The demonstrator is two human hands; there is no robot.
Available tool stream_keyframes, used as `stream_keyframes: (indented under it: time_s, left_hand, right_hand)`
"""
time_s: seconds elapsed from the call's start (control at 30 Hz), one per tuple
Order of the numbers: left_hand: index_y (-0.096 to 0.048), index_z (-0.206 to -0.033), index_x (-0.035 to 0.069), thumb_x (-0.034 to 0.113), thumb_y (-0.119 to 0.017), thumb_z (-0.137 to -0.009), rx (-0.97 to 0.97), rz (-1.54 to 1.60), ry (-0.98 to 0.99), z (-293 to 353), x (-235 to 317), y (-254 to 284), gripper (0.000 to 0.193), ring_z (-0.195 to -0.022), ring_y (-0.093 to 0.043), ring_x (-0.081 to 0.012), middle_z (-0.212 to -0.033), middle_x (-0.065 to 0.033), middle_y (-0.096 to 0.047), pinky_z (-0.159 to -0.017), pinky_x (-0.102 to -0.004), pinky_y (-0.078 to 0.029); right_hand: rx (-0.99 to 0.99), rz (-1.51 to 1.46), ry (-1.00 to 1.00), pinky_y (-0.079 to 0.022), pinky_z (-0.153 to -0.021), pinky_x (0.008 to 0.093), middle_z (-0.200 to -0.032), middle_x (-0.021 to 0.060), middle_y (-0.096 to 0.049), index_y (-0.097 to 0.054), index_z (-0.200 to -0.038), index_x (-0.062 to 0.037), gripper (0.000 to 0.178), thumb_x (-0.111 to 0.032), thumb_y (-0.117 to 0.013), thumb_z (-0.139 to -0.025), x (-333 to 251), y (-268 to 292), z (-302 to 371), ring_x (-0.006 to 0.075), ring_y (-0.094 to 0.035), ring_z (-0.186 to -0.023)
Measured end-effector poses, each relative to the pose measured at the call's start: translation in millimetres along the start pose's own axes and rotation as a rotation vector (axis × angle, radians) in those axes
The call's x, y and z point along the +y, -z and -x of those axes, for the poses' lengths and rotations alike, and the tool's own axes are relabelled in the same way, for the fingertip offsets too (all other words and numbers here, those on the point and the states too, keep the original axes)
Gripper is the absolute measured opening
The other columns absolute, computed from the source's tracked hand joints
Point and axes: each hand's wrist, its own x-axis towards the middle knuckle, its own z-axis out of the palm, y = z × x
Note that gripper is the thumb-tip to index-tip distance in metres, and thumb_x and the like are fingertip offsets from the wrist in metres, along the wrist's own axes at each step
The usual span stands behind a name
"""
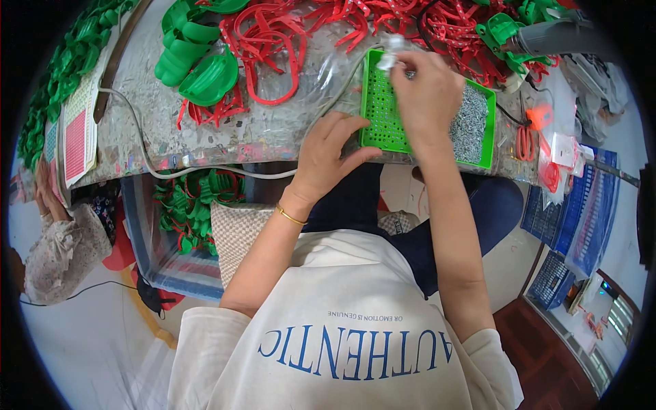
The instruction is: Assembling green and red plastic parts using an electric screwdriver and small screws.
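A green plastic basket [384,139] with a perforated floor lies at the table's near edge, its right part heaped with small silvery metal pieces [470,126], too small to name. My right hand [430,99] is over the basket, thumb and fingers pinched on a small white crumpled piece [391,55], blurred, perhaps plastic film. It hides the basket's middle. Against the basket's left rim rests my left hand [328,154], thumb and forefinger spread, with nothing visible between them.
Green plastic cups [208,78] and red straps [273,61] pile up across the table's far side. A grey cable [143,147] snakes along the near edge. Red-handled scissors [525,145] lie right of the basket. Another person's hand [48,188] is at far left.
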Motion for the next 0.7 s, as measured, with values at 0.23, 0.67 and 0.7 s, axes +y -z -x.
stream_keyframes:
  time_s: [0.23, 0.67, 0.7]
  left_hand:
    - [-0.06, -0.106, 0.007, 0.021, -0.081, -0.07, -0.017, 0.035, 0.028, -0.7, -0.8, -1.7, 0.044, -0.075, -0.055, -0.0251, -0.088, -0.0083, -0.056, -0.064, -0.0343, -0.045]
    - [-0.061, -0.107, 0.006, 0.015, -0.083, -0.069, -0.019, 0.012, -0.016, -3.2, -1.1, -4.3, 0.044, -0.072, -0.054, -0.0201, -0.088, -0.0068, -0.057, -0.061, -0.0297, -0.045]
    - [-0.061, -0.107, 0.006, 0.015, -0.083, -0.069, -0.012, 0.004, -0.012, -2.8, -1.0, -2.2, 0.044, -0.072, -0.054, -0.0201, -0.088, -0.0068, -0.057, -0.061, -0.0297, -0.045]
  right_hand:
    - [-0.069, 0.105, 0.058, -0.043, -0.072, 0.0382, -0.08, 0.0032, -0.066, -0.072, -0.083, -0.0137, 0.009, -0.02, -0.07, -0.077, 13.3, -7.2, 1.2, 0.023, -0.064, -0.075]
    - [-0.091, 0.074, 0.103, -0.041, -0.077, 0.0381, -0.081, 0.004, -0.066, -0.071, -0.086, -0.0132, 0.011, -0.021, -0.069, -0.078, 13.1, -1.5, 5.3, 0.0235, -0.063, -0.082]
    - [-0.09, 0.116, 0.055, -0.042, -0.075, 0.0384, -0.082, 0.0043, -0.066, -0.071, -0.086, -0.0128, 0.011, -0.021, -0.069, -0.078, 24.1, 1.4, 5.4, 0.024, -0.064, -0.08]
